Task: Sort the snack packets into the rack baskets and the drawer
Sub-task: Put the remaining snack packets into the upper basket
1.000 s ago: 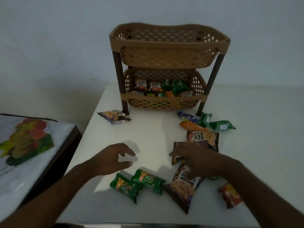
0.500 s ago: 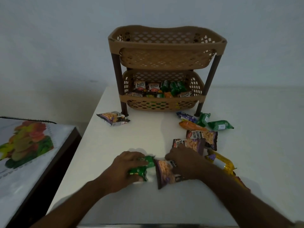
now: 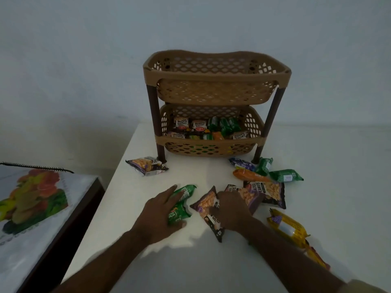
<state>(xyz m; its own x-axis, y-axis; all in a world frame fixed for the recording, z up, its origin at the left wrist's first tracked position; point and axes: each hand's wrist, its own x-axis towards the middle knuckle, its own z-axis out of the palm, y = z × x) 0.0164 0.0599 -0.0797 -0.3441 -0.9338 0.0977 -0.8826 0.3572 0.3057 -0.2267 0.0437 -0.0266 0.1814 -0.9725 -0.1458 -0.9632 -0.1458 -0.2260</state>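
Gripping green packets [image 3: 179, 205] on table [image 3: 131, 199] with left hand [image 3: 160, 216] | right hand [image 3: 230, 210] clutching peanut packet [image 3: 208, 205] | rack [image 3: 213, 106] behind, lower basket [image 3: 209, 144] holding packets

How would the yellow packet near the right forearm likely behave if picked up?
The yellow packet looks puffed and glossy, so probably light and somewhat slippery. Its crinkled film suggests it would flex rather than stay stiff. Its rounded body might roll slightly if pushed.

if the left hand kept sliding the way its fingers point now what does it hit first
Probably nothing soon: the left hand, on green packets, points up-right over bare table toward the rack's lower basket; depth is unclear.
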